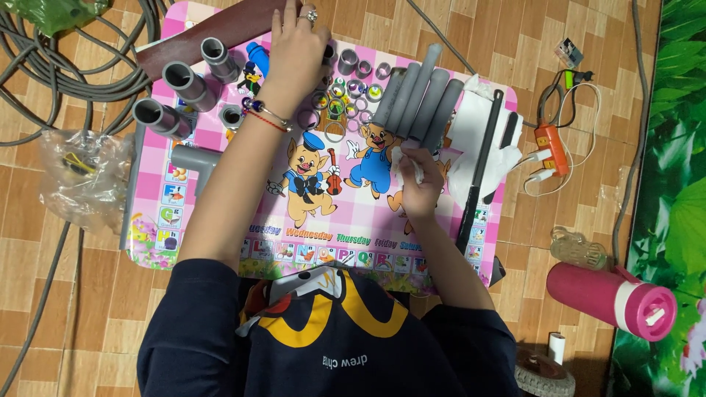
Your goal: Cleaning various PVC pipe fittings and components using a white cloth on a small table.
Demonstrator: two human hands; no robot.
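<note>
Grey pipe lengths [421,99] lie side by side right of centre, and the right hand [416,179], fingers closed on a white cloth [403,160], touches their near ends: wiping, I judge. Left hand [298,45], fingers spread and holding nothing, rests at upper centre over small grey rings [358,79]; picking one would need a fine pinch. Everything sits on a pink cartoon-printed table [220,140] over brown floor tiles [44,294]
</note>
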